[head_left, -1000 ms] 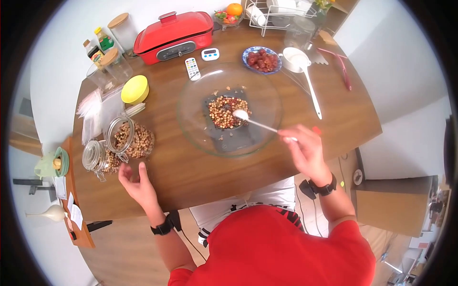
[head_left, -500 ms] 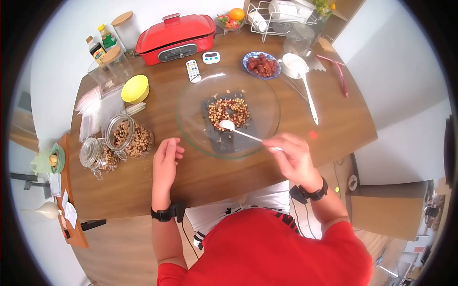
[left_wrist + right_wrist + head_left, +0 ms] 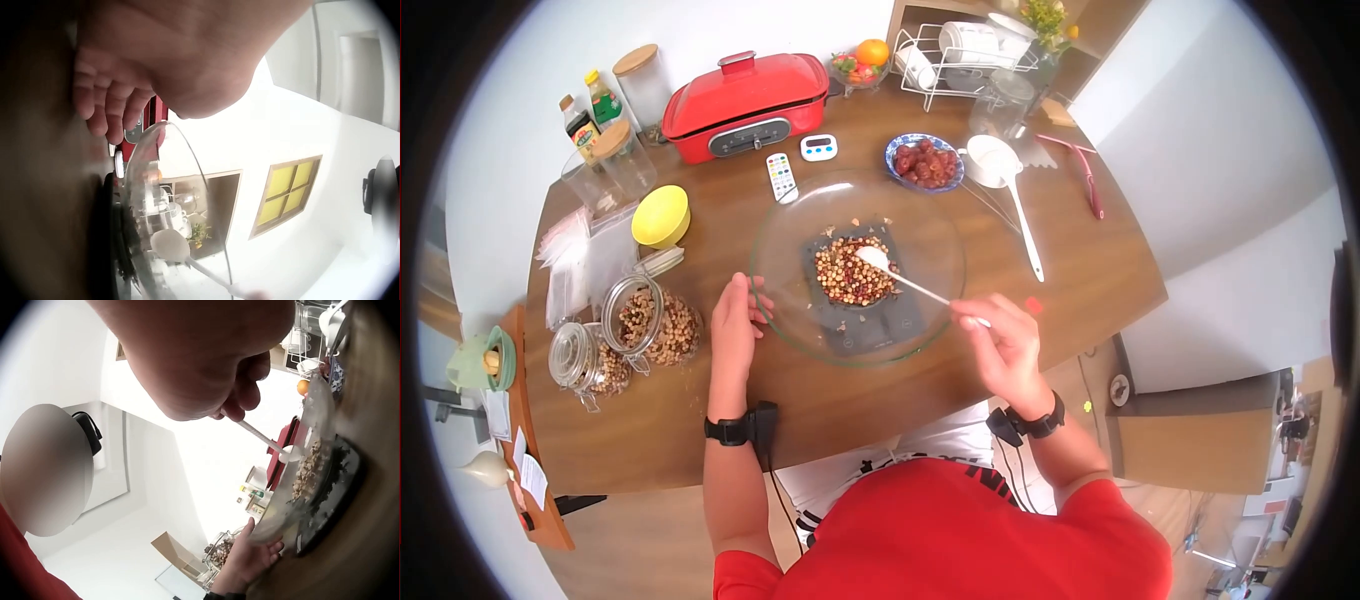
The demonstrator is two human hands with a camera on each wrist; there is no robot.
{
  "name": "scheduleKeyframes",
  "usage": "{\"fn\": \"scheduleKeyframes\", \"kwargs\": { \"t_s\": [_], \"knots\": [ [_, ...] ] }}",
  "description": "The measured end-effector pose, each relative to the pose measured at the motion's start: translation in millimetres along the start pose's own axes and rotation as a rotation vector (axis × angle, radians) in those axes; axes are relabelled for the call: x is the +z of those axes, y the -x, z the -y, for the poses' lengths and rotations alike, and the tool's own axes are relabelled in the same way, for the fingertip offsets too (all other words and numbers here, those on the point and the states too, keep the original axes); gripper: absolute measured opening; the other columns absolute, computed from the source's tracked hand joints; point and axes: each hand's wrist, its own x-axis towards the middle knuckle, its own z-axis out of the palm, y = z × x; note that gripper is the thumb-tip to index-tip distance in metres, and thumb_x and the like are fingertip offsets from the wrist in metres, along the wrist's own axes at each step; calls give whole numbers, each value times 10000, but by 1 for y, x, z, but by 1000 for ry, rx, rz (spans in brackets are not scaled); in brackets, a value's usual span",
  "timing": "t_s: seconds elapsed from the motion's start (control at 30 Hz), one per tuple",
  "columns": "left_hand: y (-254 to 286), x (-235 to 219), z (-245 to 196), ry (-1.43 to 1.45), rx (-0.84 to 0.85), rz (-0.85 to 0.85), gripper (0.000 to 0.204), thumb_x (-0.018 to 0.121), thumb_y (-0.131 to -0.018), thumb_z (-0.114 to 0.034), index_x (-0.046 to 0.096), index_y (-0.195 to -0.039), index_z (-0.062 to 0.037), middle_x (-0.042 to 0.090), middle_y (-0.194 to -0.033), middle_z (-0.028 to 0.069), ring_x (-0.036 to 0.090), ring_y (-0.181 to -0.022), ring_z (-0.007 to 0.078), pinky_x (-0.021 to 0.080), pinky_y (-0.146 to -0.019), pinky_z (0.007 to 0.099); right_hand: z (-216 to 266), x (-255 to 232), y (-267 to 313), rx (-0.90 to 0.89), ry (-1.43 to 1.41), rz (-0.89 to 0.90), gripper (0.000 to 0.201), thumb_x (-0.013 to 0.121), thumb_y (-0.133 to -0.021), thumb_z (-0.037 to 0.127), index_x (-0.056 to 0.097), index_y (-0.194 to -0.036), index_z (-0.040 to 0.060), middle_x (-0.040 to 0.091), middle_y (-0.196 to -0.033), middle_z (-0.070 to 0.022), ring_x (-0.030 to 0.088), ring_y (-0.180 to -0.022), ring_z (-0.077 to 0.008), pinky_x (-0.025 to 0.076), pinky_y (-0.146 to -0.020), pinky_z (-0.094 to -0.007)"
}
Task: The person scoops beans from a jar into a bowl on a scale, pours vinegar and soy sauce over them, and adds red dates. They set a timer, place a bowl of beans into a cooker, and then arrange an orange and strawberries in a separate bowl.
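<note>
A large clear glass bowl (image 3: 932, 235) stands on a dark, flat kitchen scale (image 3: 331, 512). Mixed beans and grains (image 3: 850, 275) lie in its bottom, with a few bits scattered on the glass around them. My right hand (image 3: 1005, 345) pinches the handle end of a white long-handled spoon (image 3: 918, 288), whose head is at the top of the grain heap. At the bowl's left side is my left hand (image 3: 733, 325), fingers straight and close against the glass. Its thumb is raised near the rim in the right wrist view.
Two clip-top jars (image 3: 670, 325) of beans stand left, near a yellow bowl (image 3: 661, 217) and plastic bags. Behind are a red electric cooker (image 3: 745, 105), remote (image 3: 781, 178) and timer (image 3: 819, 148). Red dates (image 3: 925, 165) and a white ladle (image 3: 1022, 225) lie at right.
My left hand has moved from beside the jars rightward to the bowl's left side. The spoon head has shifted about over the grains, first toward me, then back. The head view has tilted slightly.
</note>
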Motion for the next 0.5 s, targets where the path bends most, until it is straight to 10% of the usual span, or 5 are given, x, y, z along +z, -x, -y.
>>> {"fn": "scheduleKeyframes", "kwargs": {
  "t_s": [0.5],
  "knots": [
    [3,-3,3,27,34,24,535,425,-1081,-514,721,-1074,-68,688,-821,3,564,-682,66,440,-577,227,-1,23,-7,242,-141,-76,144,623,-996,32,726,-1073,-32,665,-850,-63,618,-779,-123,474,-682,-255]
  ]
}}
